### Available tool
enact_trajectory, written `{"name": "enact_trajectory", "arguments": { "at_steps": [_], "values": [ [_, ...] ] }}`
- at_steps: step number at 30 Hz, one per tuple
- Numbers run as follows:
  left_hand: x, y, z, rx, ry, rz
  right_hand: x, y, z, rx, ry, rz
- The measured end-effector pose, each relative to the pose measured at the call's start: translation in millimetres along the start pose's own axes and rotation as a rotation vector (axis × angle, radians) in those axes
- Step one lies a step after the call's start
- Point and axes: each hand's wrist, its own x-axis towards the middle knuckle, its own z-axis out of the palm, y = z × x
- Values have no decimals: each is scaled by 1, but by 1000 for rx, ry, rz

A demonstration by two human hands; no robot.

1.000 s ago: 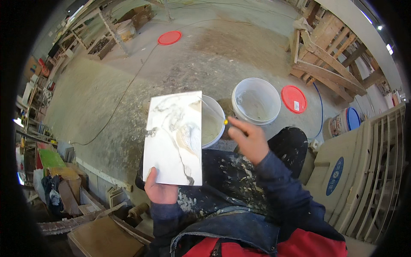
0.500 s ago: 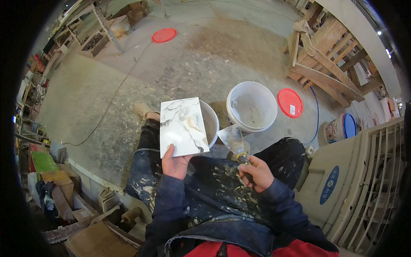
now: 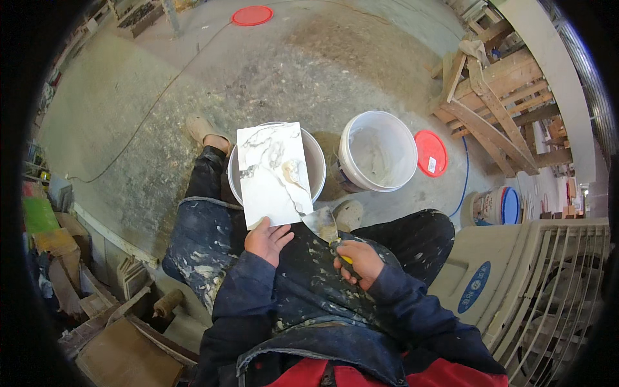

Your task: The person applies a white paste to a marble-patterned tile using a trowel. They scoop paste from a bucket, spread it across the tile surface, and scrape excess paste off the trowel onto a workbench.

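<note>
Head view: at the middle of the frame, the left hand (image 3: 269, 241) holds the lower edge of a white tile (image 3: 274, 171) with grey and tan veins. The tile lies in front of a white bucket (image 3: 314, 161), covering much of its mouth; whether it touches the rim cannot be told. Right of the lower centre, the right hand (image 3: 358, 261) is closed around the yellow and dark handle of a putty knife (image 3: 322, 224). The knife's wide blade points up and left to the tile's lower right corner; it is unclear whether the two touch.

Right of centre stands a second bucket (image 3: 347, 175), with pale smears inside, and just beside it lies a red lid (image 3: 431, 153) on the floor. Another red lid (image 3: 252, 15) lies at the top of the frame, left of centre. A wooden frame (image 3: 493, 90) fills part of the upper right, and below it sits a tub with a blue lid (image 3: 510, 206). A beige grilled machine (image 3: 509, 271) takes up the lower right.
</note>
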Motion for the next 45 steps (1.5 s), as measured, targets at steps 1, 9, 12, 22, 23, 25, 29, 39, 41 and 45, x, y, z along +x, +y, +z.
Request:
{"name": "enact_trajectory", "arguments": {
  "at_steps": [1, 9, 12, 22, 23, 25, 29, 39, 41, 45],
  "values": [
    [1, -2, -1, 35, 4, -4, 3, -1, 5, 34, 34, 25],
    [-3, 1, 7, 105, 92, -3, 75, -104, 24, -31, 32, -19],
    [-3, -1, 11, -1, 63, 18, 99, -144, 23, -295, 15, -160],
    [0, 4, 5, -103, 73, 32, 49, -125, 40, -1684, 229, -815],
    [0, 5, 4, -92, 71, 39, 47, -143, 53, -1714, 225, -792],
    [1, 3, 7, -72, 59, 36, 60, -158, 64, -1550, 305, -876],
    [0, 0, 16, -101, 122, 7, 57, -141, 63, -1734, 197, -680],
    [1, -2, 17, -121, 122, 20, 77, -114, 58, -1736, 219, -752],
    [-2, 0, 15, -108, 128, 53, 46, -121, 61, -1776, 191, -718],
    [-2, -3, 12, -101, 116, 55, 67, -154, 75, -1591, 301, -919]
  ]
}}
